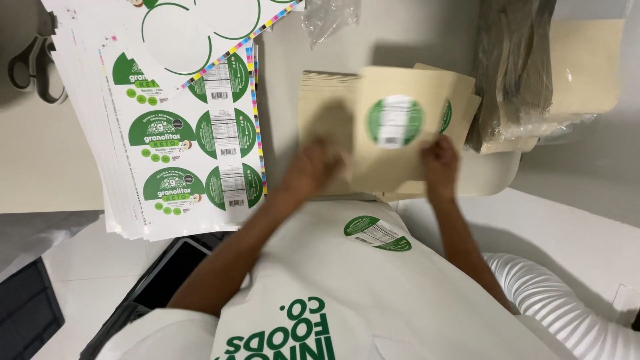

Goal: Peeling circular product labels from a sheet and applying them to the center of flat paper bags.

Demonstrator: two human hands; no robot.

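Two bare hands work a tan paper pouch (393, 130) over a white table (573, 227), seen from above the person's white apron (347, 287). Right hand (440, 163) pinches the pouch's lower right edge, fingers closed on it. Left hand (313, 167), blurred with motion, lies against the pouch's lower left side; whether its fingers grip cannot be told. A round green-and-white label (395, 120) sits on the pouch face, which is held above a stack of similar pouches (327, 90). Another round label (377, 233) lies stuck on the apron below. Sheets of printed green labels (187, 140) fan out at left, scissors (33, 60) beyond them, and plastic-wrapped pouches (527, 67) rest at right.
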